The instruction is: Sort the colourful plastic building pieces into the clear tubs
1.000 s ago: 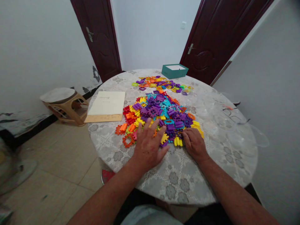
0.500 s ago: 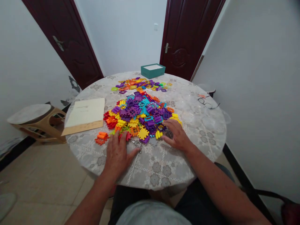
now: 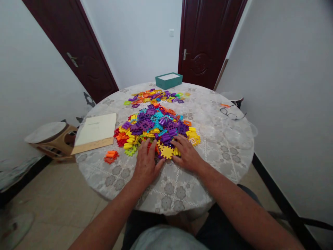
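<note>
Plastic pieces point(image 3: 153, 123) lie outside the green box point(image 3: 170, 83), white within.

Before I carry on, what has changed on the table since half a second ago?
The left hand has moved right, away from the orange pieces and nearer the right hand, narrowing the gap between them. The yellow square piece has shifted right too. I cannot make out anything newly gripped. The green box and the paper stayed put.

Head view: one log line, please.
left hand: at near edge of pile; right hand: same; yellow piece: between hands; orange cluster: apart, left of pile
</note>
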The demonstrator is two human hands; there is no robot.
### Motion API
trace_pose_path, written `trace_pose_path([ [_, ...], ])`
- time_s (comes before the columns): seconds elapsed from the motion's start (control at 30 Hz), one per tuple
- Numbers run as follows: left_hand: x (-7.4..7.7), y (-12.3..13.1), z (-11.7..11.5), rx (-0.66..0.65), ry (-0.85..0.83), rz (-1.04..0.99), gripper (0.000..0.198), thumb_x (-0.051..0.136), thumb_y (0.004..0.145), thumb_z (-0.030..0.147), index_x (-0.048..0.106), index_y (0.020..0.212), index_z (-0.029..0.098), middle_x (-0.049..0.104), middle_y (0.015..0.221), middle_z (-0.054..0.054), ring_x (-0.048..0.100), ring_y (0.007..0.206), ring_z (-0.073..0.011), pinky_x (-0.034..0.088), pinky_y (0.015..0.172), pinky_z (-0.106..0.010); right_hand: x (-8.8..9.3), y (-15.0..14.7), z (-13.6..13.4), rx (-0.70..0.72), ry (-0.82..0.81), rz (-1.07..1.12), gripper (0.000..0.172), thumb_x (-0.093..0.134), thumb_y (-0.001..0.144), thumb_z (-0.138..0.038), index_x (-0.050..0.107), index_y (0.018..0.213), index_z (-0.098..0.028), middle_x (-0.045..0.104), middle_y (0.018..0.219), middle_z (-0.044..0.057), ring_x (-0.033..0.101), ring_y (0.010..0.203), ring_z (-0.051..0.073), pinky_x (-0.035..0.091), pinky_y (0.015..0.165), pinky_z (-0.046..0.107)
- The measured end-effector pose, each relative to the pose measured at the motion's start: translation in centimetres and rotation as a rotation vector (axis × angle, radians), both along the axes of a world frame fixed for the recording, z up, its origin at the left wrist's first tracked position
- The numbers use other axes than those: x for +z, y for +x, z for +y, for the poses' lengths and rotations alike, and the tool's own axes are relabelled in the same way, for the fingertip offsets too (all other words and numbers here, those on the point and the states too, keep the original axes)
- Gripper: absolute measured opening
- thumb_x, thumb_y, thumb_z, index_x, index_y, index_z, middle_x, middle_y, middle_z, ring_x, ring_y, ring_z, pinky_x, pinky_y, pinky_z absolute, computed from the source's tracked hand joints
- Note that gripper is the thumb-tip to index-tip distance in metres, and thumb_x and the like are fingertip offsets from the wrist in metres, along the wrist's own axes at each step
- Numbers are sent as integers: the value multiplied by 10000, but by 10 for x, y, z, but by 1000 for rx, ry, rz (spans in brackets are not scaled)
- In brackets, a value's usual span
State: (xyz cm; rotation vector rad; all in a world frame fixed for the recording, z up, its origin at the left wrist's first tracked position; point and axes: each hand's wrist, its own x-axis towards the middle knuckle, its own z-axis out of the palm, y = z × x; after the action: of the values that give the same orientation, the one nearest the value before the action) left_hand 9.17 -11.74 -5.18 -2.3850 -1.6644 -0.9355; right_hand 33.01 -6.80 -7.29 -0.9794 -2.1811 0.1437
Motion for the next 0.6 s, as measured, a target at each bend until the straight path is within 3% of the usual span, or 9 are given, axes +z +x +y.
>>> trace_pose_path([
  [0.27,16,36,56,-120,14,122,634,660,910,267,499,1517,183,424,1613,-204,314,1562,-411,321,1266,-614,0,0,10,-22,-20,161,313,635,1009,-323,691,1290,-196,623,1396,175,534,1370,316,434,1197,570],
  [0.43,20,49,91,-173,43,159,626,662,884,236,549,1498,193,524,1532,-184,424,1483,-389,321,1263,-581,2,3,20,-101,-62,224,290,594,1031,-304,694,1292,-225,676,1336,145,601,1279,286,479,1149,527],
  [0.6,16,46,104,-185,87,92,650,594,889,143,531,1529,232,588,1452,-164,535,1361,-347,410,1201,-548,4,6,26,-132,-97,281,313,543,1041,-249,685,1320,-249,711,1281,114,631,1225,254,495,1120,474],
])
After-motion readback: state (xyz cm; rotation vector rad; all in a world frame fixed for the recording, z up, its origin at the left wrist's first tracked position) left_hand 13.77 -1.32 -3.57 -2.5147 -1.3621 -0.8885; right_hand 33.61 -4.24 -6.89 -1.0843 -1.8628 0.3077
